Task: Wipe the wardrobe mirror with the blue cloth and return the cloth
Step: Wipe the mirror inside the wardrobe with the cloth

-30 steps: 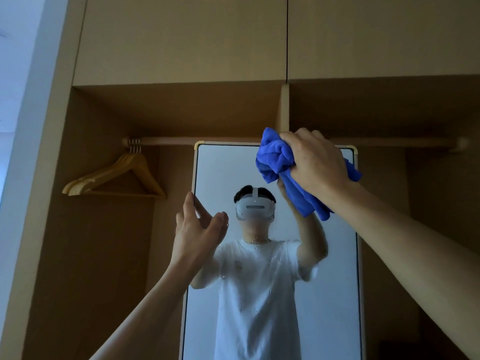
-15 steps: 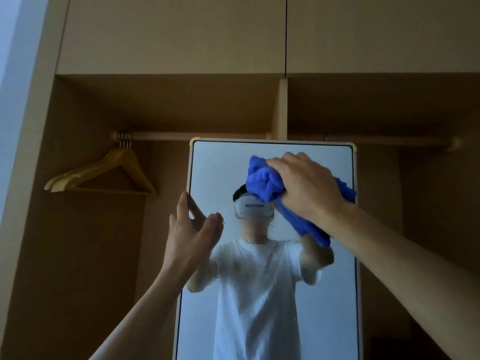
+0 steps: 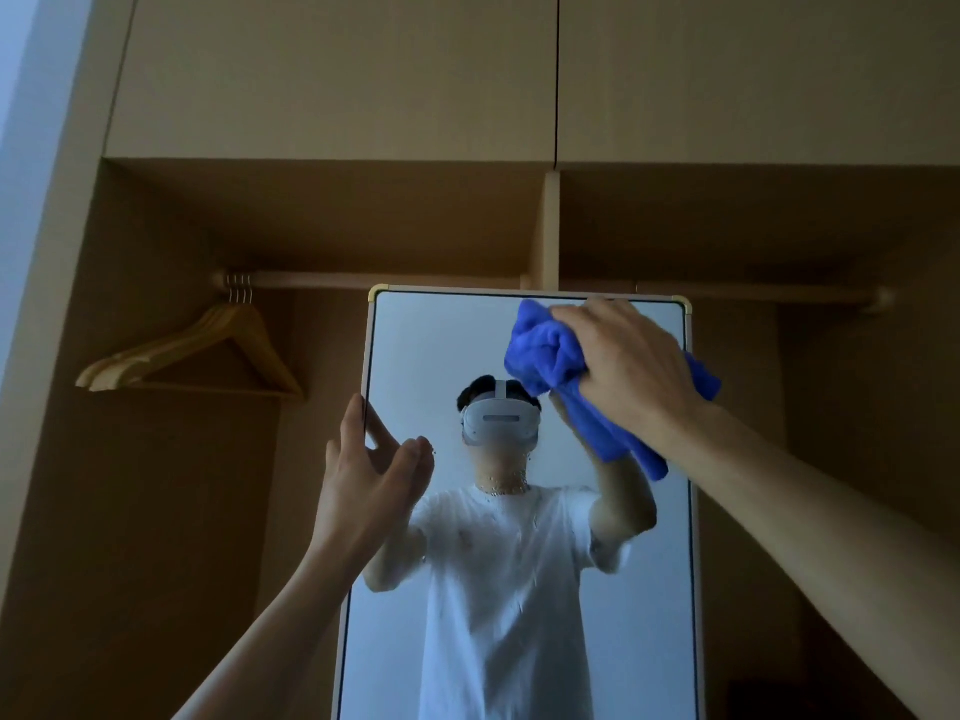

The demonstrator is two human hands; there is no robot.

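So we grip the blue cloth [image 3: 550, 356] bunched in our right hand [image 3: 631, 368], pressed to the mirror [image 3: 431, 345] top right for scrubbing, w/ left hand [image 3: 363, 485] loose & empty by its left edge, prob. steadying.

mirror [image 3: 426, 345] bottom cut off, blue cloth [image 3: 545, 350] partly behind right hand [image 3: 628, 366]

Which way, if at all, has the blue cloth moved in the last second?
Yes. Against the mirror, the cloth dipped below the top edge, then rose back toward the top right corner.
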